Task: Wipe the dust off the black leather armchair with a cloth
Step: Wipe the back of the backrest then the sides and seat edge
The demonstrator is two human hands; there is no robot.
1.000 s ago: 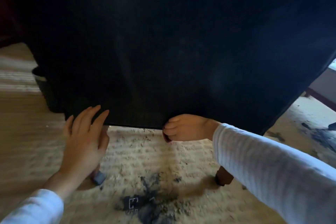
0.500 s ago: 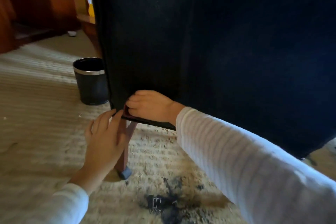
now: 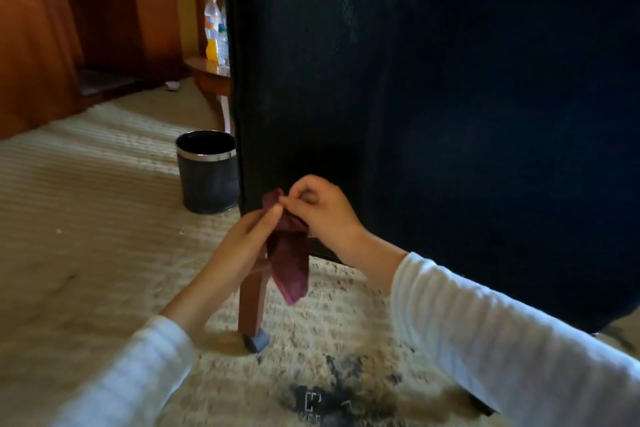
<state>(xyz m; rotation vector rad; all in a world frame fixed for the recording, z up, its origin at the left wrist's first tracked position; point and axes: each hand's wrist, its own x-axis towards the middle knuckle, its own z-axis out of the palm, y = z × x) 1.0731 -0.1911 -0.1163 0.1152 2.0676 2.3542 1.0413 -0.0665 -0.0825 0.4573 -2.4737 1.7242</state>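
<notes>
— Now, entry one: the cloth (image 3: 289, 253)?
— Dark red, bunched, hanging before the near left corner of the black leather armchair (image 3: 433, 97), in front of its wooden leg (image 3: 252, 302).
— Hands?
— Right hand (image 3: 322, 211): curled fingers pinching the cloth's top edge. Left hand (image 3: 249, 243): pinching the folds from the left.
— Chair condition?
— Pale dusty smears high on the panel.
— Step in hand?
— Refolding, by my judgement. Best practice: turn the soiled side inward, make a flat clean pad, then wipe top-down in overlapping strokes.
— Sundries?
— Waste bin (image 3: 207, 172), on the carpet to the left.
</notes>
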